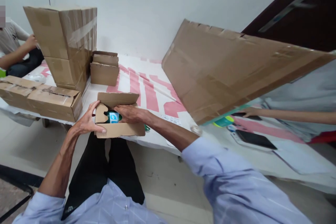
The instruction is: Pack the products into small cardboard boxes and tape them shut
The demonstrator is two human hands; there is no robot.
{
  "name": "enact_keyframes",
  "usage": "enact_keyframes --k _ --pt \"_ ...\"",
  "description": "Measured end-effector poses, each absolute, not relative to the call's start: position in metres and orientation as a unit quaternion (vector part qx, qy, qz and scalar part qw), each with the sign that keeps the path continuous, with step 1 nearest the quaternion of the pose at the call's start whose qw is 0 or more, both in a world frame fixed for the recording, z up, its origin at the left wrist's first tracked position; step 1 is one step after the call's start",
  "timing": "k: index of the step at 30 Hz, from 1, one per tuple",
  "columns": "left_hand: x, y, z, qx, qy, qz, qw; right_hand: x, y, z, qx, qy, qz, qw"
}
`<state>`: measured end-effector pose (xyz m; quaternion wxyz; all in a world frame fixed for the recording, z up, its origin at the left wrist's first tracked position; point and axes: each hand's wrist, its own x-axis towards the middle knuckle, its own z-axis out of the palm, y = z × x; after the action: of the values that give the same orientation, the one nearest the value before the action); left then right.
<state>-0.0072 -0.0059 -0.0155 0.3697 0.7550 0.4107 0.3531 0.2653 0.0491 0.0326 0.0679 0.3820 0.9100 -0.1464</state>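
A small cardboard box [120, 130] with its long flaps raised lies at the table's front edge, above my lap. Inside it is a green item with a blue and white label [113, 117]. My left hand [88, 120] grips the box's left end, thumb on the near flap and fingers at the far side. My right hand [129, 113] reaches into the box from the right and rests on the green item; its fingertips are partly hidden inside, and whether they grip the item is unclear.
Tall taped cartons [76, 35] and a small open box [105, 73] stand behind left. Long boxes [52, 99] lie left. A large cardboard panel [223, 70] leans right, near a phone [256, 139], a green-yellow roll [223, 121] and another person's arm [294, 114]. Another person sits far left.
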Motion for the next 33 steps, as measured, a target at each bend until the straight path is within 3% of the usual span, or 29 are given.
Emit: enact_keyframes --k 7,14,23,33 --pt "-0.010 -0.001 -0.018 0.744 0.414 0.361 0.381 0.259 0.043 0.037 0.374 0.914 -0.138 0.072" --pt "-0.010 0.004 -0.018 0.740 0.399 0.389 0.377 0.290 0.046 0.024 0.365 0.912 -0.178 -0.060" --pt "-0.007 0.012 -0.003 0.724 0.385 0.391 0.418 0.301 0.046 0.044 0.298 0.873 -0.271 -0.274" --pt "0.003 0.028 0.004 0.733 0.383 0.384 0.410 0.310 0.039 0.071 0.258 0.745 -0.446 -0.423"
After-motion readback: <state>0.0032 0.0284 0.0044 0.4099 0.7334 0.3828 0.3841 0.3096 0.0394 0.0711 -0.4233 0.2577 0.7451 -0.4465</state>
